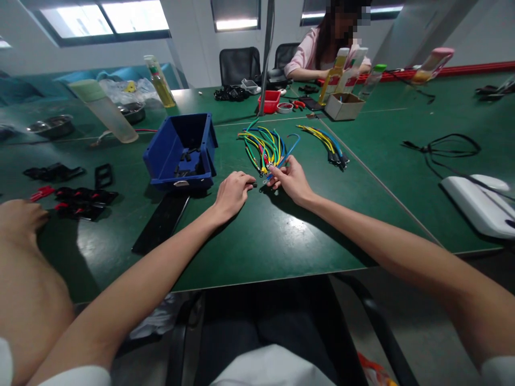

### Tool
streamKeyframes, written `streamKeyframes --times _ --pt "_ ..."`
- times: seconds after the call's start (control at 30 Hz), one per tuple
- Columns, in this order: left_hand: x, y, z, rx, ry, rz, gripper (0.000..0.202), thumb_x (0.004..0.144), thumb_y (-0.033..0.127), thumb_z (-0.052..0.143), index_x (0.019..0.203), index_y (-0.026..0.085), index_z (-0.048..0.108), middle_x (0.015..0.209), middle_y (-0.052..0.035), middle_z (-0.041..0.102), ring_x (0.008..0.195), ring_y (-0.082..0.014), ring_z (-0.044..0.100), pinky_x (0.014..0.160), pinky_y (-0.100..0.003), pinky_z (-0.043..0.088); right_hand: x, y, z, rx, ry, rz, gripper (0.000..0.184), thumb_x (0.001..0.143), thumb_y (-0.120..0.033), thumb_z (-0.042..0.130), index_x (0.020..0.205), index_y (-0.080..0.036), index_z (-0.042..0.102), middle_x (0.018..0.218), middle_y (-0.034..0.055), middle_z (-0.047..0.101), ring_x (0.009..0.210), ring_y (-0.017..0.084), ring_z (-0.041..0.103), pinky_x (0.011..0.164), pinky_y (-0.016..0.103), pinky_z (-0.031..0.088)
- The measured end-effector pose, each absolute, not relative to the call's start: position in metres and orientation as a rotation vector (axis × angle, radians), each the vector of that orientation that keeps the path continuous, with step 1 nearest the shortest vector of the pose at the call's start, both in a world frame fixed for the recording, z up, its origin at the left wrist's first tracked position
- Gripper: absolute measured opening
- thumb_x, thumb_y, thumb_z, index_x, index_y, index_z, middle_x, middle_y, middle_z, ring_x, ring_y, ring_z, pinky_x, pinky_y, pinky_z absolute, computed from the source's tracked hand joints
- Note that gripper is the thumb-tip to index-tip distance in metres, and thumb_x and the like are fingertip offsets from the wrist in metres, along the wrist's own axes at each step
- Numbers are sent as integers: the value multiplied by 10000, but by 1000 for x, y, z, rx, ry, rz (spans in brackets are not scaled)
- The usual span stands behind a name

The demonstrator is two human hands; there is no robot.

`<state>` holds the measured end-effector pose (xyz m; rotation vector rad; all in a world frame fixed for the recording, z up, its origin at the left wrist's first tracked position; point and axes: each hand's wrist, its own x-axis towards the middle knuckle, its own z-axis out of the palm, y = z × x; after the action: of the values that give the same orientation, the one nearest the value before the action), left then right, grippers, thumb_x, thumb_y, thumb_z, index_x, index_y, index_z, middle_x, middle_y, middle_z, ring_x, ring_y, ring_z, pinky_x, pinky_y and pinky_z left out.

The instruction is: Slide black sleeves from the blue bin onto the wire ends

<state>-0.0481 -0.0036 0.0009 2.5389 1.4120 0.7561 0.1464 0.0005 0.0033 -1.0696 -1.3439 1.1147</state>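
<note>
My left hand (234, 194) rests near the middle of the green table, fingers pinched on a small black sleeve (254, 185). Facing it, my right hand (294, 181) grips a blue wire (296, 143) close to its ring-terminal end, which points toward the sleeve. Sleeve and terminal are a little apart. Just behind my hands lies a loose pile of yellow, green and blue wires (257, 140). To the right, another bundle of wires (326, 140) has black sleeves on its near ends. Small black pieces (188, 155) lie inside a blue bin (173, 185) left of my hands.
A black phone (161, 222) lies below the bin. A neighbour's arm (24, 241) is at far left, beside black and red parts (82, 201). Bottles (333, 80), a small box (344, 107) and a red tray (270, 101) stand farther back. A white device (478, 203) sits right.
</note>
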Motion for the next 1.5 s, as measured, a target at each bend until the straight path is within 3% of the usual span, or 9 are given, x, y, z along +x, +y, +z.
streamKeyframes --times 0.27,0.83,1.5 --pt "-45 -7 3 2548 1432 786 195 873 87 517 907 201 671 936 -42 687 909 -200 594 821 -332 477 150 -1 5 -1059 -1252 1158 409 770 -456 693 919 -247 375 720 -30 649 575 135 665 454 209 482" --pt "-41 -16 3 2567 1469 815 137 909 159 508 1033 191 556 1049 -70 608 963 -206 594 821 -344 497 148 -5 7 -1037 -1106 1235 490 716 -504 736 897 -246 360 749 -25 674 629 153 699 503 220 525" --pt "-42 -11 0 2562 1305 928 127 927 210 476 1012 157 555 1006 -79 599 949 -195 563 870 -342 479 143 -18 11 -1002 -1041 1269 443 696 -397 774 876 -248 398 768 -29 681 644 148 694 547 242 535"
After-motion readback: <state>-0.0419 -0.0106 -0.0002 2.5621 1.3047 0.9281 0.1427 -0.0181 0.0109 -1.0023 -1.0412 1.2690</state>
